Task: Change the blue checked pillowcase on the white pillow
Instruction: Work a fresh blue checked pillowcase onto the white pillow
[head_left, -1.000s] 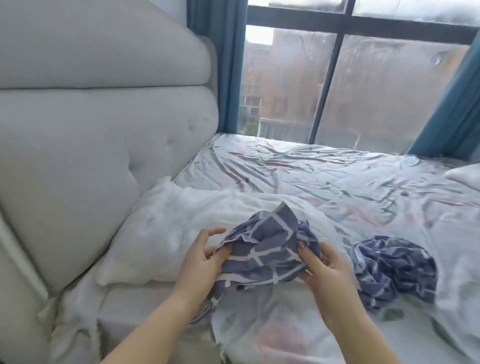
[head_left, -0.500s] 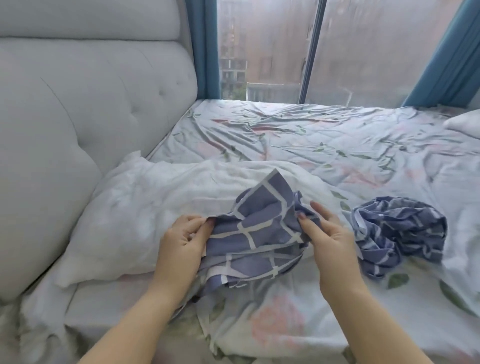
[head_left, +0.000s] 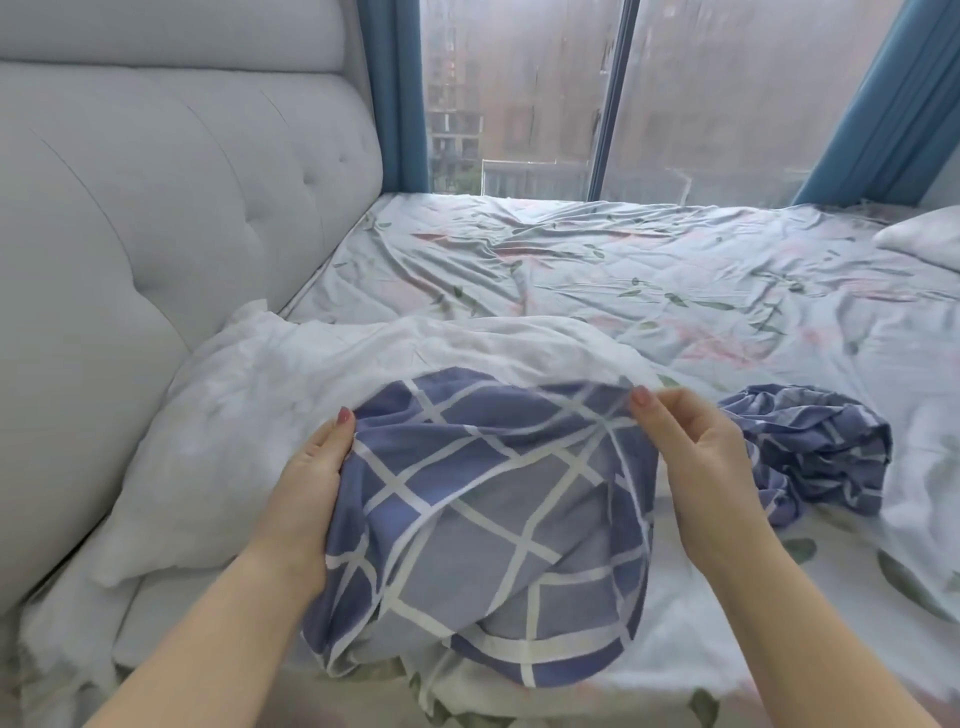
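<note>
both hands are up over the near edge of the bed, with a blue checked pillowcase (head_left: 493, 519) stretched between them. the left hand (head_left: 311, 478) grips the cloth's left end, thumb on top; its fingers are hidden under the fabric. the right hand (head_left: 696, 457) pinches the other end between thumb and forefinger, the remaining fingers curled in. the held edge runs straight from one hand to the other, crosswise to the person, and is slightly bowed upward. from that edge the rest of the pillowcase sags down toward the wrists and bunches in folds on the floral sheet (head_left: 623, 270) below the forearms.

just beyond the knuckles lies the white pillow (head_left: 249, 415), bare. its long axis runs the same way as the held edge, one corner poking out past the left hand toward the padded headboard (head_left: 130, 234). its right end reaches behind the right hand.

outside the right hand, just beside it, a second blue checked cloth (head_left: 810, 457) sits crumpled in a heap on the sheet.
</note>
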